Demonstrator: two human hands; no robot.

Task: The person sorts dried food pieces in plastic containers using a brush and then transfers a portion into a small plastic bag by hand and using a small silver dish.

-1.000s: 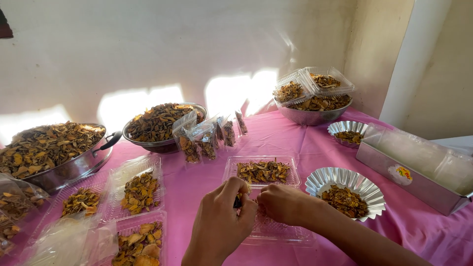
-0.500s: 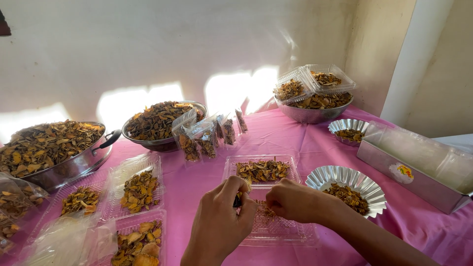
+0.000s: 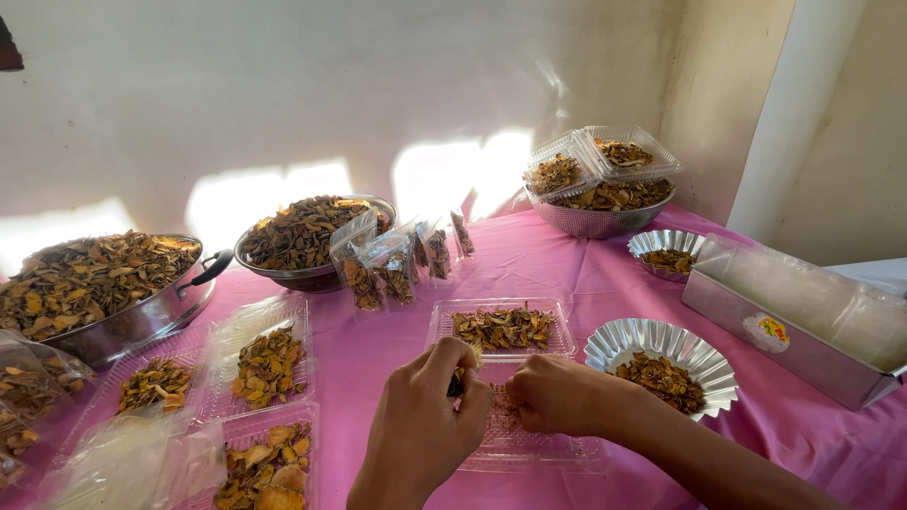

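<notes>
Both my hands meet over the near half of an open clear plastic clamshell tray (image 3: 543, 451) on the pink tablecloth. My left hand (image 3: 422, 425) is curled, its fingertips pinching a small dark item (image 3: 456, 385) that I cannot make out. My right hand (image 3: 559, 397) is closed, its fingertips touching a few dried brown pieces (image 3: 502, 408) in that half. The tray's far half (image 3: 557, 319) holds a heap of dried brown-yellow pieces (image 3: 503, 328).
A fluted foil cup (image 3: 699, 351) of dried pieces sits right of the tray, with a long metal tin (image 3: 789, 340) beyond it. Small filled bags (image 3: 392, 264), two large pans (image 3: 142, 316) (image 3: 307, 276), a steel bowl (image 3: 595, 222) and more filled trays (image 3: 265, 364) surround the spot.
My hands stay together over the tray; the right hand has edged slightly toward the left and a little lower, and the fingers have shifted.
</notes>
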